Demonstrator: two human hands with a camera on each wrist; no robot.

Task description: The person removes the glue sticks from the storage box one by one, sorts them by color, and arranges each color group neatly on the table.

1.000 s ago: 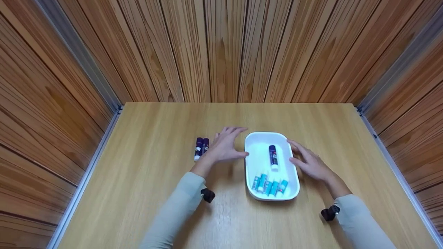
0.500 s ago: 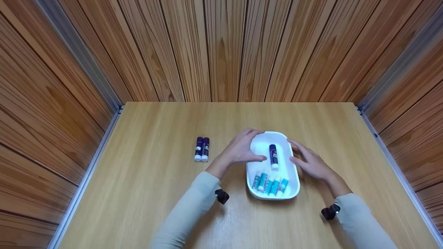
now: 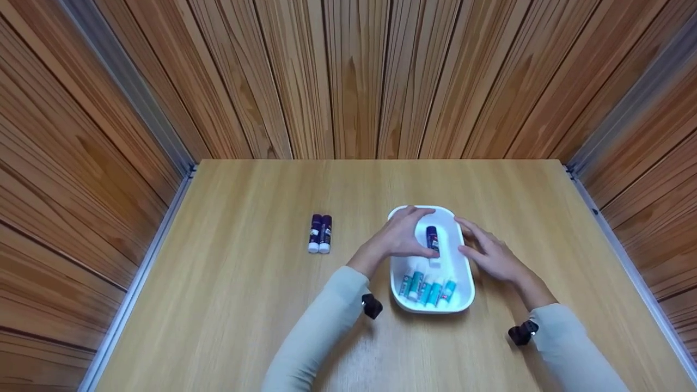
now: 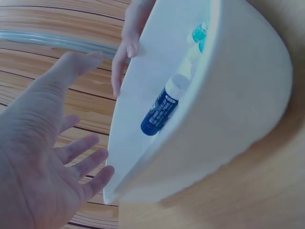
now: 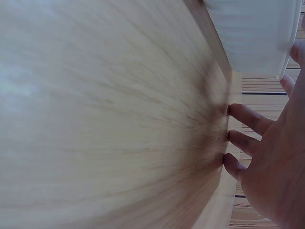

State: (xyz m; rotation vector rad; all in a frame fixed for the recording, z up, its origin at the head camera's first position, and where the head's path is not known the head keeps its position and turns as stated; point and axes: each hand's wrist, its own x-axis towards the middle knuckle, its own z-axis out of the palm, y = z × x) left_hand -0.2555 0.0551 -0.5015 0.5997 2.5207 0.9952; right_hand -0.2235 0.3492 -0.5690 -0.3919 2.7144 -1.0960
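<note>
A white tray (image 3: 392, 283) with rounded corners holds one dark blue glue stick (image 3: 432, 236) with a white end, plus several small teal tubes (image 3: 417, 284) near its front. Over the tray's left side hovers my left hand (image 3: 402, 235), thumb and fingers spread around the glue stick's position. In the left wrist view a gap shows between this hand and the glue stick (image 4: 161, 110). My right hand (image 3: 493, 256) rests at the tray's right rim, its thumb and index fingertip on the edge. Its other fingers extend low over the table in the right wrist view.
Two more dark glue sticks (image 3: 320, 234) with white ends lie side by side on the wooden table (image 3: 228, 283), left of the tray. Wood-plank walls (image 3: 348, 81) enclose the table at the back and sides, with metal strips along the side edges.
My left hand has moved right, from beside the tray's left rim to above its inside, now partly covering the glue stick. My right hand has stayed at the right rim.
</note>
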